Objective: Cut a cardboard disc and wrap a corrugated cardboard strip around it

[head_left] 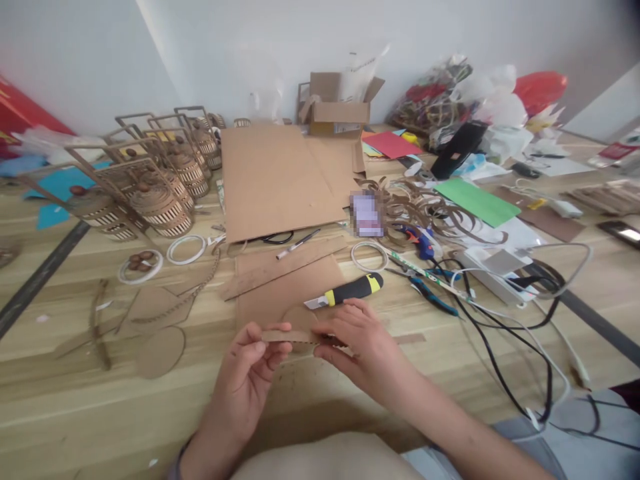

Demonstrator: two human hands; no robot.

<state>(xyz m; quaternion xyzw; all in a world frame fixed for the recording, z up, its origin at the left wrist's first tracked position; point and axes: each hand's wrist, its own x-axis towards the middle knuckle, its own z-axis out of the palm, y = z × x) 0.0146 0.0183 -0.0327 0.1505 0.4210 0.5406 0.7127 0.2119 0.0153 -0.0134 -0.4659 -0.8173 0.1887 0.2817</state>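
Between my two hands a narrow cardboard strip [290,336] is stretched roughly level above the table. My left hand [250,360] pinches its left end between thumb and fingers. The right end sits in the fingers of my right hand [350,340], which cover that part. Behind the strip lies a round cardboard disc [300,316], partly hidden by my right hand. Just beyond my right hand a utility knife [345,292] with a black and yellow handle rests on a cardboard sheet [260,303], its blade pointing left.
Lantern-like cardboard baskets [160,200] with handles crowd the back left. A large cardboard sheet [280,180] lies centre back, before an open box [340,113]. Pliers [433,295], a blue glue gun [424,243], curled strips [400,200] and loose cables [495,360] spread across the right.
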